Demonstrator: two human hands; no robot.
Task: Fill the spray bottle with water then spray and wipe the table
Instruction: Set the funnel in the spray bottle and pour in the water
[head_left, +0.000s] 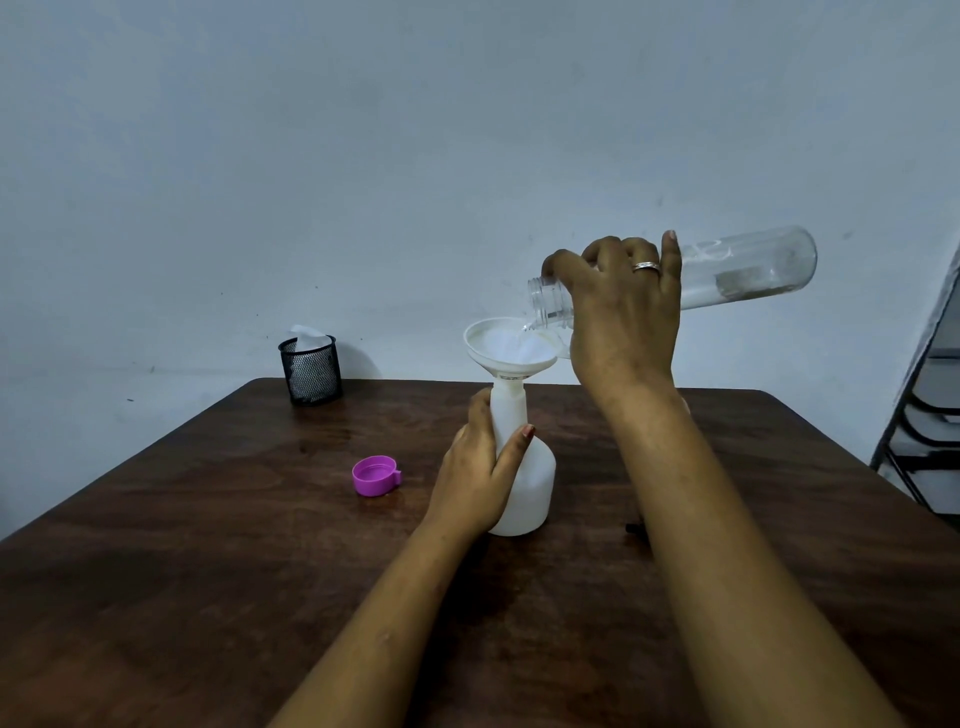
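Observation:
A white spray bottle (530, 483) without its spray head stands upright on the dark wooden table (208, 545). A white funnel (506, 353) sits in its neck. My left hand (480, 473) is wrapped around the bottle's body. My right hand (621, 312) grips a clear water bottle (748, 265), tipped nearly level with its open mouth over the funnel. Water runs from it into the funnel. A purple cap (375, 475) lies on the table left of the spray bottle.
A black mesh cup (310, 375) with white cloth or tissue in it stands at the table's far left edge. A small dark object (634, 530) peeks out beside my right forearm. A dark metal rack (924, 415) stands at the right, off the table.

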